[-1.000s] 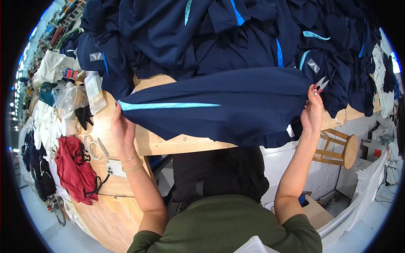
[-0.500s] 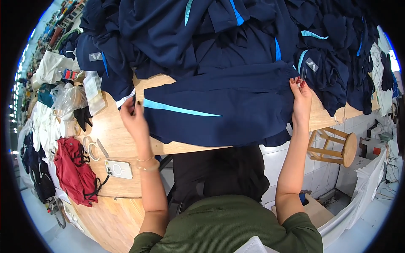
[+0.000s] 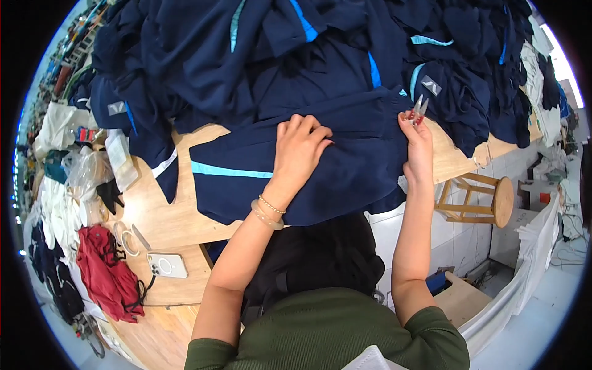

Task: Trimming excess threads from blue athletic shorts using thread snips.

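A navy garment (image 3: 345,179) with a light-blue wedge stripe lies across the table in front of me. Its right end is gathered; whether it is shorts or another piece I cannot tell. Resting on its middle, just right of the stripe, is my left hand (image 3: 299,151), its bent fingers apart on the cloth. At the gathered end, my right hand (image 3: 416,142) is closed round small thread snips (image 3: 419,111) with red on them, blades pointing up and away. Whether its hidden fingers also grip the cloth cannot be made out.
A big heap of navy garments (image 3: 203,68) fills the table's far side. To the left are a phone (image 3: 167,265), a roll of tape (image 3: 130,242), red cloth (image 3: 106,271) and plastic bags (image 3: 89,163). A wooden stool (image 3: 502,201) stands on the floor at right.
My left hand has moved right, from the garment's left end onto its middle. My right hand still holds the snips, their blades now showing more clearly. The whole view has shifted slightly.
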Demonstrator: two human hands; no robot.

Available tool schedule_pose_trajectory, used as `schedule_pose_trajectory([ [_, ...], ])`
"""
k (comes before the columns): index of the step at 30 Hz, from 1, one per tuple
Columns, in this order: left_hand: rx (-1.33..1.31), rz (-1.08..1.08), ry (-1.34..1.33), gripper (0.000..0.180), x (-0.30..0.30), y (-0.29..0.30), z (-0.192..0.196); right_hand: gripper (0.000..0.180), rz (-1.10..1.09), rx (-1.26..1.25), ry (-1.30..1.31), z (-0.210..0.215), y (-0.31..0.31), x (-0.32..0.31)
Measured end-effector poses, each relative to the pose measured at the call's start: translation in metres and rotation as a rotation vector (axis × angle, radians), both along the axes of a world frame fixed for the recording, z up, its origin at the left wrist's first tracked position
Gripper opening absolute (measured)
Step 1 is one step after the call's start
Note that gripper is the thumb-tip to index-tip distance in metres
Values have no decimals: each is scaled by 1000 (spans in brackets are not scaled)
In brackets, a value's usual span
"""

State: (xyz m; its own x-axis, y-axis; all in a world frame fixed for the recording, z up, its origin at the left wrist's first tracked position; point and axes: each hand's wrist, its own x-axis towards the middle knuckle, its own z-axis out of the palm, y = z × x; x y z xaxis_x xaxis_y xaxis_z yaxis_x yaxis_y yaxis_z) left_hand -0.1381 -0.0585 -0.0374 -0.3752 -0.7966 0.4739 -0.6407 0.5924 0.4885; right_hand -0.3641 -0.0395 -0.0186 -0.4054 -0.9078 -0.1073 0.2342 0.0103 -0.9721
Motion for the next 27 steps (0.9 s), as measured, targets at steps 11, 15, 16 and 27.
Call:
schedule_pose_trajectory([
  [11,632,43,722,6,15,-8,15,16,-4,-12,-50,-5,2,-12],
  [15,596,83,890,5,27,-5,18,15,-1,17,57,-1,4,-10],
  [16,573,90,940,5,31,-4,19,15,3,17,54,-3,3,-10],
  [27,175,891,498,20,209,18,-31,17,-2,-38,106,-15,2,-24],
])
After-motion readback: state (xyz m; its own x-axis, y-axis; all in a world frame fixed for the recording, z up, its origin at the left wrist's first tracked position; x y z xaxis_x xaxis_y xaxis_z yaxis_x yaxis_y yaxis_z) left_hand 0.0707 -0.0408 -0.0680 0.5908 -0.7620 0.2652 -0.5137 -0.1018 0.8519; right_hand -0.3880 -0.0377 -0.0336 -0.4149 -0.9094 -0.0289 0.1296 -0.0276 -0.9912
